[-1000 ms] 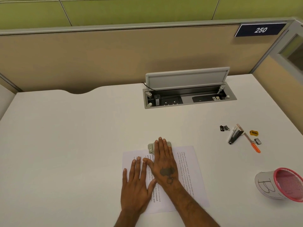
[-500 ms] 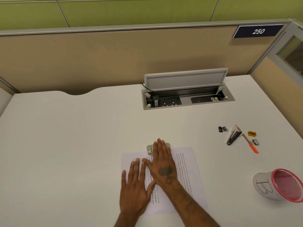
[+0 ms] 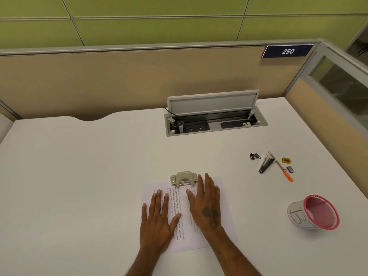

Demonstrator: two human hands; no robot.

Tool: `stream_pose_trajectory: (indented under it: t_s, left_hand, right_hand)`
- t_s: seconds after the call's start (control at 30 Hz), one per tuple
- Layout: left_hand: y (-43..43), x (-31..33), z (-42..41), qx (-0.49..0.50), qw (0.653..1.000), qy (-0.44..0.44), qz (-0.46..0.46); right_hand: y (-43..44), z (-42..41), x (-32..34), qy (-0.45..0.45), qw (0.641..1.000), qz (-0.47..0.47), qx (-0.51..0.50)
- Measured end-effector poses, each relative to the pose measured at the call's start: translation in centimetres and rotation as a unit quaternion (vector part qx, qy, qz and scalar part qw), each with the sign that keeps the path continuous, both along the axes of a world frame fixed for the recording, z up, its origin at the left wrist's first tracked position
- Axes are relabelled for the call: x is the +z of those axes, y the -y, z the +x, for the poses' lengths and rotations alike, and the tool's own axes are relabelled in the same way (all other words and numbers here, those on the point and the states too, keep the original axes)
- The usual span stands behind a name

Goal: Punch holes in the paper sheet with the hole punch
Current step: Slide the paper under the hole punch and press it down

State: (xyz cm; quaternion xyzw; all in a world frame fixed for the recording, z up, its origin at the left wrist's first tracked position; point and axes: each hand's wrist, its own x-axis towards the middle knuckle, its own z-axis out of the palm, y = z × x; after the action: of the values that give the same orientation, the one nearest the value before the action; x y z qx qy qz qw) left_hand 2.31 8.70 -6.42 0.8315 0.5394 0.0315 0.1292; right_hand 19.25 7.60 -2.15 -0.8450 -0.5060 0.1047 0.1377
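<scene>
Head view: the paper sheet (image 3: 201, 222) lies flat on the white desk (image 3: 79, 176) directly in front of the person, printed side up, with its far edge seated in the throat of the beige hole punch (image 3: 183, 178). The lever of the punch stands raised and nothing is on it.

The left hand (image 3: 158, 220) lies flat and spread on the near-left part of the sheet, gripping nothing. The right hand (image 3: 207, 204) also lies flat with fingers extended on the right part of the sheet, its fingertips just beside the right end of the punch — holding nothing.

Judged step: press the lever, or check the result of a press; the frame does not show whether holes exist.

To perform the press well:
- Keep the left palm down so the sheet cannot creep.
- Confirm the far edge is pushed fully and squarely into the throat — a skewed edge gives uneven holes.
- Set the right palm on the centre of the lever and press straight down.

A stapler (image 3: 265, 165) and binder clips (image 3: 254, 156) lie well apart to the right.
</scene>
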Motion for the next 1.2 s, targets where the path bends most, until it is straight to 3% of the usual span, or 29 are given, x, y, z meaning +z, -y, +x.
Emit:
stream_pose_trajectory:
  t_s: [0.1, 0.23, 0.33, 0.43, 0.53, 1.2]
  left_hand:
    - [0.3, 0.6, 0.0, 0.004, 1.0, 0.009, 0.0]
    - [0.5, 2.0, 0.4, 0.03, 0.999, 0.027, 0.033]
    - [0.8, 3.2, 0.8, 0.135, 0.988, 0.063, 0.028]
    - [1.7, 4.0, 1.1, 0.271, 0.958, 0.088, -0.02]
    - [2.6, 4.8, 1.7, 0.341, 0.933, 0.087, -0.076]
    - [0.0, 6.7, 2.5, 0.464, 0.858, 0.121, -0.181]
  right_hand:
    - [2.7, 2.4, 0.0, -0.013, 0.991, 0.041, -0.129]
    - [5.1, 4.7, 0.2, -0.09, 0.974, -0.009, -0.206]
    - [5.6, 5.1, 0.5, -0.115, 0.969, -0.026, -0.219]
    - [5.6, 5.0, 1.0, -0.142, 0.961, -0.03, -0.236]
    - [5.6, 4.9, 1.5, -0.163, 0.953, -0.037, -0.251]
    - [4.3, 6.2, 3.0, -0.239, 0.929, -0.07, -0.273]
